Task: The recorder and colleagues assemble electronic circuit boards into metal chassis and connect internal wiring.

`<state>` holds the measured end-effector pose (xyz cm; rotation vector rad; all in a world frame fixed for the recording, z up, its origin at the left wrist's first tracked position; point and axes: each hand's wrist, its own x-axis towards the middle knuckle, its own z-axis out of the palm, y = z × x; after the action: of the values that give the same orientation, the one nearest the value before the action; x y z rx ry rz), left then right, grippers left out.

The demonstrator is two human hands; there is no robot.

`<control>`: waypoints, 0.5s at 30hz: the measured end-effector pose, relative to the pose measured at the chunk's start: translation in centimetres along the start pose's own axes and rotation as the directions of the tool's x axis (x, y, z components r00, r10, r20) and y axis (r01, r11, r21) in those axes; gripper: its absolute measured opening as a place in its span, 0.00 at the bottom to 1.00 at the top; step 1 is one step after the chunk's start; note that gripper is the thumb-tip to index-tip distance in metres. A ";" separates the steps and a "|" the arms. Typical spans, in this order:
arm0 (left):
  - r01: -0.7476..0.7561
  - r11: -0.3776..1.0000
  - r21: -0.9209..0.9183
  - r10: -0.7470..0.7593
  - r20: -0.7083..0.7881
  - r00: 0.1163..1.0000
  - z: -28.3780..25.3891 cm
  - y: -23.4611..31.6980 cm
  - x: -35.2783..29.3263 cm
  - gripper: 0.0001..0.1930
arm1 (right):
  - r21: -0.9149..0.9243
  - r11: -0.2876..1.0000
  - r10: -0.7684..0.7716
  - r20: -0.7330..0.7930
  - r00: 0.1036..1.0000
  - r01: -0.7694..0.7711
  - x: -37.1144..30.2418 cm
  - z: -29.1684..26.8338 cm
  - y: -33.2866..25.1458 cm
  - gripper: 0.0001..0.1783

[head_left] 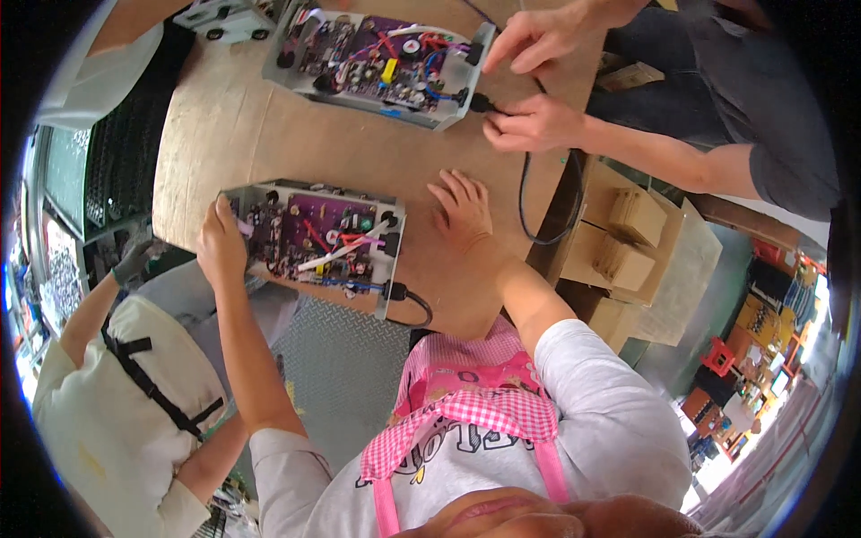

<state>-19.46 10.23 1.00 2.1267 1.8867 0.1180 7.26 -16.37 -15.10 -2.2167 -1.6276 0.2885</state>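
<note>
In front of me on the table lies an open metal case with a circuit board (291, 220), its purple board crowded with parts and red, white and blue wires. My left hand (221, 240) grips the left end of this case, the fingers closed over its edge. A black power cord (420, 303) is plugged into the right end and curves down over the table edge. To the right of the case, my right hand (463, 208) rests palm down on the wooden table (202, 134), open, with fingers spread and nothing in them.
A second open case (359, 63) sits farther back; a co-worker's hands (538, 121) are at its right end, beside a black cable (523, 202). Cardboard boxes (619, 238) stand right of the table. Another person in a light top (117, 403) is close on my left.
</note>
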 end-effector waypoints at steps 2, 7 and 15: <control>-0.016 1.000 0.001 0.016 -0.025 1.000 0.3 -0.1 0.1 0.25 | 0.007 1.000 -0.015 0.007 1.000 0.015 0.0 0.0 0.1 0.31; -0.021 0.999 0.027 0.021 0.010 1.000 0.3 0.0 0.5 0.26 | -0.033 0.999 -0.016 -0.006 1.000 0.016 0.5 -0.8 0.2 0.29; 0.030 0.999 0.030 -0.031 0.031 0.999 0.8 -1.4 1.0 0.27 | 0.016 0.999 -0.028 0.015 0.999 0.028 0.1 0.1 0.6 0.30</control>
<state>-20.43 11.23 -0.28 2.1054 1.9137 0.0494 7.76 -16.38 -15.46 -2.1832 -1.6575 0.3098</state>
